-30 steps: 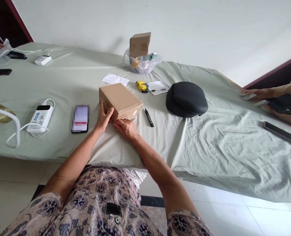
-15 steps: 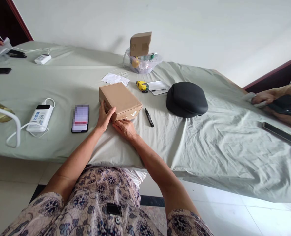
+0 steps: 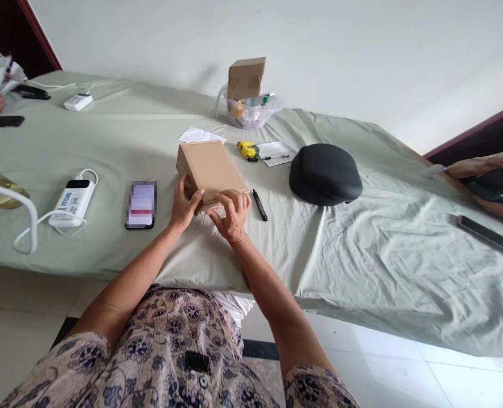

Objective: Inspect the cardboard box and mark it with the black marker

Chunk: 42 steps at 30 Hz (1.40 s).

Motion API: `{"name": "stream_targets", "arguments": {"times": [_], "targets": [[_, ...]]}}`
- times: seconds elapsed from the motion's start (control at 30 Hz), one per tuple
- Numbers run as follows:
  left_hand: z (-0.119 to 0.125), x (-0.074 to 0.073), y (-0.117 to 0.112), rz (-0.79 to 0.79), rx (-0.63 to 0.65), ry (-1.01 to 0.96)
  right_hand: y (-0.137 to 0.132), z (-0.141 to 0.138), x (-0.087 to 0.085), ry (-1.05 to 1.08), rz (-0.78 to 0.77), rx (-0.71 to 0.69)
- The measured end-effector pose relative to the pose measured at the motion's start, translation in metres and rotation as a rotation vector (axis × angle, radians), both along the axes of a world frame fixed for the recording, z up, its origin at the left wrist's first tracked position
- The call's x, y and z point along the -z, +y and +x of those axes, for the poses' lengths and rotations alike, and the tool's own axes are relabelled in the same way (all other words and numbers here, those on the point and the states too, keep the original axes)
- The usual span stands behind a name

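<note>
A brown cardboard box rests on the cloth in front of me, turned at a slight angle. My left hand grips its near left corner, with the thumb along the front edge and the fingers against the left side. On the near right part of the box, my right hand curls its fingers over the top front edge, its thumb at the front face. Much of that front face is hidden by my hands. Just right of the box lies a black marker.
A phone and a white power bank lie to the left. Behind are a tape measure, a notepad and a plastic basket bearing another box. A black case sits right. Other people's hands show at both sides.
My right hand has come up from low on the box's front to its top front edge, fingers more spread. The box has turned slightly; my left hand keeps its corner.
</note>
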<state>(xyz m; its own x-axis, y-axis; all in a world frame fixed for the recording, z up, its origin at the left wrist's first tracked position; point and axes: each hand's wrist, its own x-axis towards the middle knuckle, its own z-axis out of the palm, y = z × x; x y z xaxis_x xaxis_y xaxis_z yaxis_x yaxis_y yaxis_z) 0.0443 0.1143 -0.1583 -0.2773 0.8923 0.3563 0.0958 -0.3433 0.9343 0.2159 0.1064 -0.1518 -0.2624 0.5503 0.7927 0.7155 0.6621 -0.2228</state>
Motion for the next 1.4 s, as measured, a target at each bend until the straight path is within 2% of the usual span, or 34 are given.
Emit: {"name": "stream_targets", "arguments": {"times": [0.33,0.47,0.57,0.63,0.77,0.87,0.97,1.13,1.27,1.4], "targets": [[0.001,-0.005,-0.006,-0.028,0.033,-0.011,0.009,0.002,-0.002,0.032,0.001,0.071],[-0.002,-0.009,-0.005,-0.014,0.054,-0.062,0.019,0.017,-0.002,0.2,-0.04,0.112],[-0.005,-0.008,-0.001,-0.015,0.052,-0.105,0.028,0.03,-0.001,0.407,-0.139,0.139],[-0.007,-0.006,0.001,-0.032,0.057,-0.128,0.033,0.035,0.0,0.558,-0.258,0.091],[-0.009,-0.006,0.002,-0.035,0.069,-0.149,0.037,0.036,0.001,0.741,-0.472,-0.103],[-0.01,-0.011,0.0,-0.073,0.076,-0.23,0.038,0.034,0.001,0.787,-0.483,-0.177],[-0.012,-0.02,-0.001,-0.131,0.089,-0.405,0.039,0.033,0.004,0.778,-0.506,-0.198],[-0.019,-0.032,0.0,-0.067,0.18,-0.598,0.041,0.033,0.01,0.772,-0.542,-0.232],[-0.024,-0.034,0.0,-0.081,0.277,-0.681,0.043,0.033,0.014,0.768,-0.546,-0.254],[-0.025,-0.033,-0.001,-0.16,0.362,-0.782,0.044,0.036,0.016,0.728,-0.543,-0.265]]}}
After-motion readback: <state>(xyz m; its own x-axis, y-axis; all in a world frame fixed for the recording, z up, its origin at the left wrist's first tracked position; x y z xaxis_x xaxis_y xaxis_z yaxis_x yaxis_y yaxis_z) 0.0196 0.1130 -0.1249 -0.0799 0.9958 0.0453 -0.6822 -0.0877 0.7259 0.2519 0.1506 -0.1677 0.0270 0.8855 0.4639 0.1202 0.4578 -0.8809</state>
